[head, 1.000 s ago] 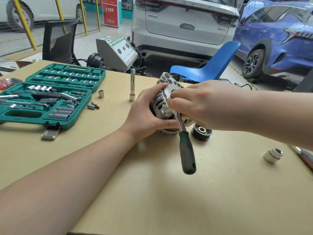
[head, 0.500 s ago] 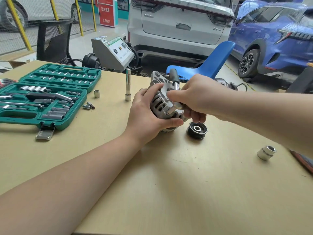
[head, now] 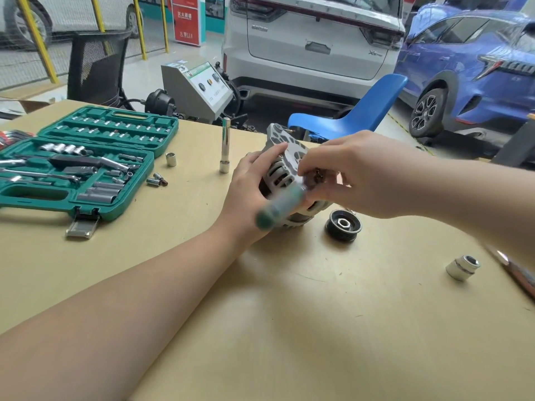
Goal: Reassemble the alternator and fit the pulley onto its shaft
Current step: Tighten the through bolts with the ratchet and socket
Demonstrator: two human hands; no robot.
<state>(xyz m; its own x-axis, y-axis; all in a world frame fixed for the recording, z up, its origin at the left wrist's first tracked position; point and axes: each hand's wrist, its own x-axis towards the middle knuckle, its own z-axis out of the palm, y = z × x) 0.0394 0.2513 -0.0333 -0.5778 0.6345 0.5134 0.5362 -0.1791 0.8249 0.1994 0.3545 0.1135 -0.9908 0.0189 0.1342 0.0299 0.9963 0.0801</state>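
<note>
Colours on the workbench
A silver-grey alternator (head: 285, 172), black ribbed pulley (head: 343, 226), blurred green-handled tool (head: 279, 207) and green socket case (head: 86, 166) are seen on a tan table (head: 318, 328).

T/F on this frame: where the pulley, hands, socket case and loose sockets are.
1. The black grooved pulley is on the alternator shaft. False: it lies flat on the tan tabletop beside the silver alternator.
2. The left hand grips the alternator. True.
3. The green socket case is closed. False: it lies open.
4. The right hand is at the green-handled ratchet. True.
5. A large silver socket lies right of the pulley. True.
</note>
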